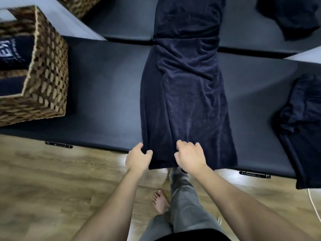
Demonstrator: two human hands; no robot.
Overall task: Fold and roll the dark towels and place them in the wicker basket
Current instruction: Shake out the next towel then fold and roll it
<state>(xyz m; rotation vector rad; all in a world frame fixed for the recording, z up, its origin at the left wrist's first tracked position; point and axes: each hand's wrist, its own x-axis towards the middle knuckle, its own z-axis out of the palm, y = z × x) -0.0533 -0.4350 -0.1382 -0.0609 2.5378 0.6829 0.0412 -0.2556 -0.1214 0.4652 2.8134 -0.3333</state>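
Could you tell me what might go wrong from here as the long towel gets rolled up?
The towel is bunched with creases midway, so the roll may come out uneven. Both the left hand and the right hand grip the left part of the near hem; the right corner may lag. The hem overhangs the padded table edge and could slip.

**A massage or spa treatment room, by the look of it**

2 padded tables with dark vinyl tops stand side by side: the near padded table (104, 94) and a second table (125, 23) beyond it. Black metal latches (59, 145) sit along the near table's front edge, the sort found on folding massage tables. The floor (43, 180) is wood-look plank. A wicker basket (46, 70) stands on the near table's left end with dark folded cloth inside, and dark towels (302, 108) lie heaped at the right edge. The person stands barefoot (160, 200), which suits a home or a small studio.
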